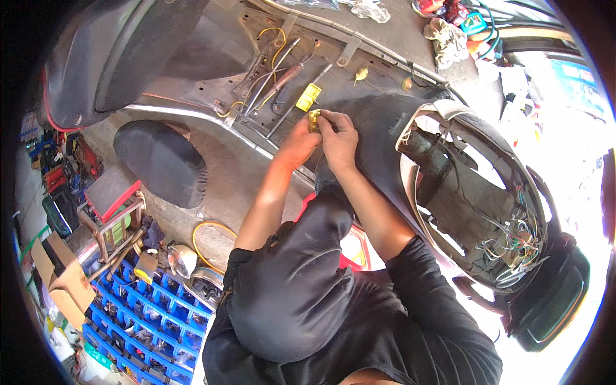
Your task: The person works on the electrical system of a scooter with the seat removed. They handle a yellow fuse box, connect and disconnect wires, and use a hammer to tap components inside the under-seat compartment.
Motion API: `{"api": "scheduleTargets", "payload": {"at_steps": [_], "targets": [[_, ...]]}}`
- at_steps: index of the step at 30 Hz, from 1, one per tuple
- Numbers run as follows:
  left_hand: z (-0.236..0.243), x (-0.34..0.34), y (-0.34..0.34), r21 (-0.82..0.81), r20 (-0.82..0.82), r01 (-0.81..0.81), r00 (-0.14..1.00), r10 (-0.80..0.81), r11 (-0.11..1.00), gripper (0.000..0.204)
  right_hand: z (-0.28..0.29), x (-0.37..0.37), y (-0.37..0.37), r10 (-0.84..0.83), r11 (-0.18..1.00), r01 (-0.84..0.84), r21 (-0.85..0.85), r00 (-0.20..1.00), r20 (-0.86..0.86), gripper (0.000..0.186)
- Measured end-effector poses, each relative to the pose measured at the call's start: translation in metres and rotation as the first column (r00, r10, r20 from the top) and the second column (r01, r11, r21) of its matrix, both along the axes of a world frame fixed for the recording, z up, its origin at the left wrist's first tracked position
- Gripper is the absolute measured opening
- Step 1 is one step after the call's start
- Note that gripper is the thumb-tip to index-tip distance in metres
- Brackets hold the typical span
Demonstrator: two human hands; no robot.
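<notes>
Close together over the metal floor pan, both hands meet at a small yellow piece (pixel 314 120), its kind too small to make out. My left hand (pixel 298 144) has its fingers closed around its lower side. The fingertips of my right hand (pixel 340 138) pinch it from the right. Just beyond them a yellow box (pixel 308 96) lies on the pan, against a long metal rod (pixel 290 115). Farther left rest a screwdriver (pixel 282 82) with a brownish handle and a thin metal bar (pixel 273 74).
The vehicle's metal floor pan (pixel 212 96) has a bright rail along its edge. To the right, an opened panel housing (pixel 443 186) exposes loose wires (pixel 513 250). A black seat (pixel 160 163) lies at left, above blue parts bins (pixel 141 321) and a cardboard box (pixel 67 285).
</notes>
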State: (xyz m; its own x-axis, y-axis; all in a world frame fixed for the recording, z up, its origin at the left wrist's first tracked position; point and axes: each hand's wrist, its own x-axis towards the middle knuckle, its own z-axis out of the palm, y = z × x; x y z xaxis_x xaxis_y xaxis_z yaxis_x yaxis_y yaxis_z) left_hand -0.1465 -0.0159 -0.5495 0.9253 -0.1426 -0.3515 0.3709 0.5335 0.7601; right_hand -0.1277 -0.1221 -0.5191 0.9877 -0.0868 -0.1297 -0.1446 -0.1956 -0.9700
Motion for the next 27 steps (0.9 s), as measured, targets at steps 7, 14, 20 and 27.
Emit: {"api": "scheduleTargets", "payload": {"at_steps": [7, 14, 20, 27], "targets": [[-0.004, -0.001, -0.007, 0.111, 0.059, -0.027, 0.998, 0.021, 0.993, 0.046, 0.010, 0.003, -0.002, 0.005, 1.000, -0.006, -0.026, 1.000, -0.015, 0.017], [0.009, -0.003, -0.012, 0.373, 0.084, 0.000, 0.996, -0.034, 0.928, 0.040, 0.006, 0.004, -0.016, 0.075, 0.996, -0.081, -0.038, 0.986, -0.147, 0.019], [0.015, -0.004, -0.022, 0.419, 0.094, -0.017, 0.995, -0.024, 0.908, 0.041, 0.008, 0.001, -0.008, -0.010, 0.981, 0.042, 0.191, 0.986, -0.167, 0.026], [0.023, -0.002, -0.022, 0.553, 0.123, 0.032, 0.985, -0.120, 0.832, 0.049, -0.003, 0.000, -0.006, -0.010, 0.927, 0.140, 0.348, 0.937, -0.350, 0.026]]}}
